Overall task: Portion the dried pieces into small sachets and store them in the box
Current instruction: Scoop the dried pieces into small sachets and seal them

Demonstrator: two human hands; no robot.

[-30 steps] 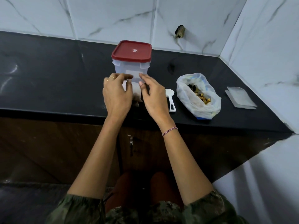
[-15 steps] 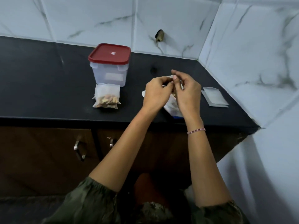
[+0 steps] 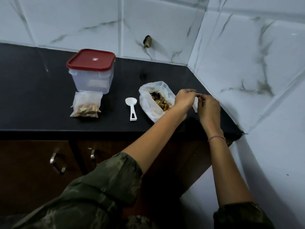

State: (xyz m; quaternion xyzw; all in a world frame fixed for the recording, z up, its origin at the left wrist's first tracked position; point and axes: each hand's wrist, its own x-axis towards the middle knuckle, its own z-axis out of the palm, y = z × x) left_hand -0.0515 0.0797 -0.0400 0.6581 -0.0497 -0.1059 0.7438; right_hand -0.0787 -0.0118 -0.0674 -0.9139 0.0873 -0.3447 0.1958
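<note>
Care matters here: left hand [image 3: 184, 100] and right hand [image 3: 208, 106] both pinch the empty sachet [image 3: 195, 106] (its mouth is hidden) just beside the bag of dried pieces [image 3: 162, 103]. I would rub the edges fully apart before taking the white scoop [image 3: 131, 106].

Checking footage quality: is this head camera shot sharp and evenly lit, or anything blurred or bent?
Head view: dim bluish light; wide angle bends the tile lines; box, filled sachet and scoop sharp; left hand, right hand and empty sachet slightly soft; faint glare on the counter.
</note>
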